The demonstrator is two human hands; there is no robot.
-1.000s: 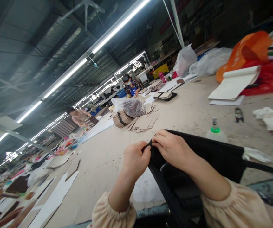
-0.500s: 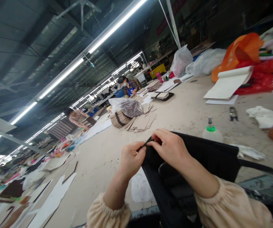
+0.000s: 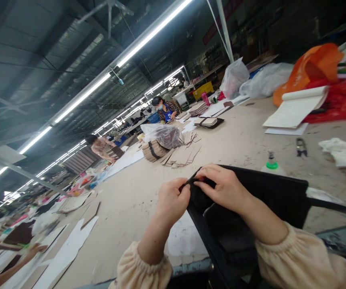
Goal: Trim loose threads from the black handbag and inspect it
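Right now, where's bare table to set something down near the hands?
Bare stretch left of the left hand, between it and the cardboard pieces. Another beyond the black bag, up to the notebook. Crowded at right: squeeze bottle, clippers, white cloth. The right hand pinches the bag's edge.

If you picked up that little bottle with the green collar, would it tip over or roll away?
The bottle stands upright on the table behind the black bag, and its top looks narrow, so a sideways push would probably tip it. It seems round, so once down it may roll. It looks like light plastic, likely easy to lift.
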